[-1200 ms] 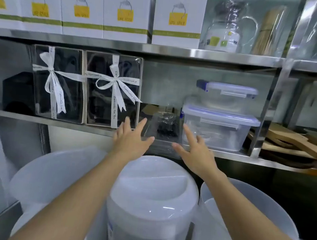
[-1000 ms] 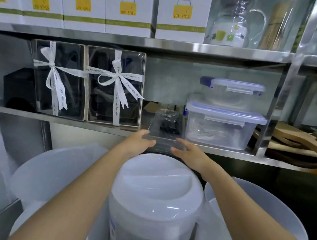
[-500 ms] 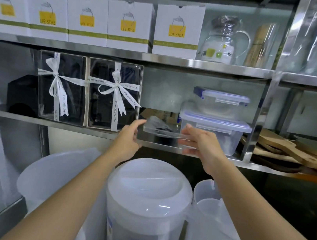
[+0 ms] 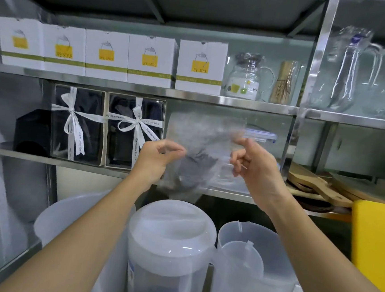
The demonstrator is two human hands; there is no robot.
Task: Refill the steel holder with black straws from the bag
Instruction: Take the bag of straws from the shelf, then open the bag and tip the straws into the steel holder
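Observation:
A clear plastic bag (image 4: 200, 146) with a dark bundle of black straws (image 4: 192, 166) in its lower part hangs in the air in front of the middle shelf, blurred by motion. My left hand (image 4: 155, 159) pinches the bag's left edge between thumb and fingers. My right hand (image 4: 252, 165) grips its right edge, fingers curled. The bag hangs upright between both hands, above the white lidded jar. No steel holder is in view.
A steel shelf rack (image 4: 214, 99) holds white boxes (image 4: 106, 55) on top and two ribboned gift boxes (image 4: 132, 131) on the middle shelf. Clear lidded containers (image 4: 260, 135) sit behind the bag. White plastic jugs (image 4: 169, 244) stand below. Wooden boards (image 4: 318, 184) and a yellow board (image 4: 379, 239) are at right.
Both hands reached to the middle shelf, took hold of the bag lying there, pulled it off and lifted it upright into the air. The camera tilted up.

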